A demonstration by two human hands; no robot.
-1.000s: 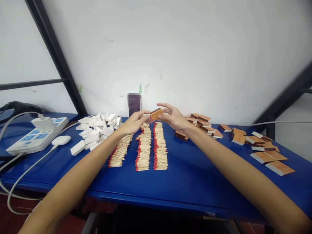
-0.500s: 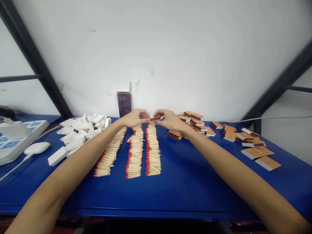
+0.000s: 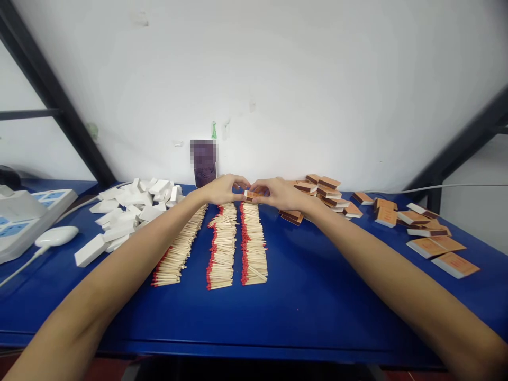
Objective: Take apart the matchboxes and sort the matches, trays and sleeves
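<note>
A small orange-brown matchbox (image 3: 251,195) is held between both hands, above the far end of the right row of matches (image 3: 254,246). My left hand (image 3: 225,188) pinches its left end, and my right hand (image 3: 274,193) grips the right end with bent fingers. Two more rows of red-tipped matches lie to the left, a middle row (image 3: 222,248) and a left row (image 3: 178,256) partly behind my left forearm. White box pieces (image 3: 130,203) are heaped left of the rows. Orange matchboxes (image 3: 327,193) are piled beyond my right wrist.
More orange boxes (image 3: 426,227) lie on the right of the blue table (image 3: 317,317). A dark phone-like object (image 3: 205,164) leans against the wall. At far left are a power strip (image 3: 35,219) and a white charger (image 3: 56,236) with cables.
The matchbox has turned in my fingers, so its orange face now shows instead of the dark brown side. Both hands stay close together around it. The camera view has shifted slightly.
</note>
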